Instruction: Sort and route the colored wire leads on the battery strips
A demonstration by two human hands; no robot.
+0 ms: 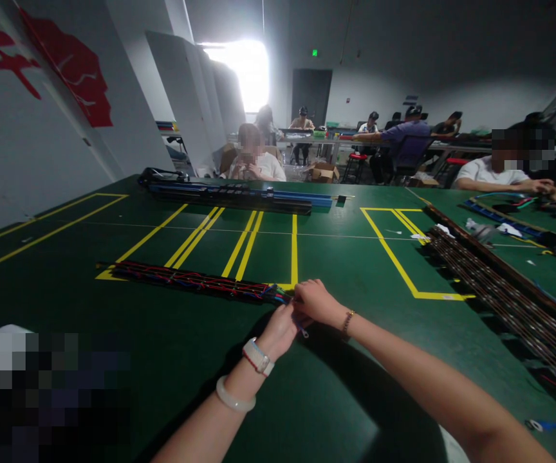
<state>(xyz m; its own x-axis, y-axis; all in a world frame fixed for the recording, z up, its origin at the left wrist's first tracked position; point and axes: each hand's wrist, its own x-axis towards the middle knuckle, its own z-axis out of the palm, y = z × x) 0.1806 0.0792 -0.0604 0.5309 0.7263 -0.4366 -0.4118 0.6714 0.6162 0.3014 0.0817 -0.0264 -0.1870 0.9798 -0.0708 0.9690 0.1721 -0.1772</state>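
A long, narrow bundle of red, blue and black wires (195, 281) lies across the green table (201, 373). Its right end fans out into coloured wires that run into my hands. My left hand (279, 326), with a watch and a pale bangle on the wrist, is closed around these wire ends. Pressed up against it from the right, my right hand (317, 301) has its fingers bent in a pinch on the same wires. What exactly sits between the fingertips is hidden. A small ring terminal (305, 333) pokes out below the hands.
Yellow tape lines (294, 251) mark the table. Blue and black strips (239, 198) lie along its far edge. Long brown strips with wires (500, 289) lie at the right, near a blue cable (555, 426). People sit across the table and farther back.
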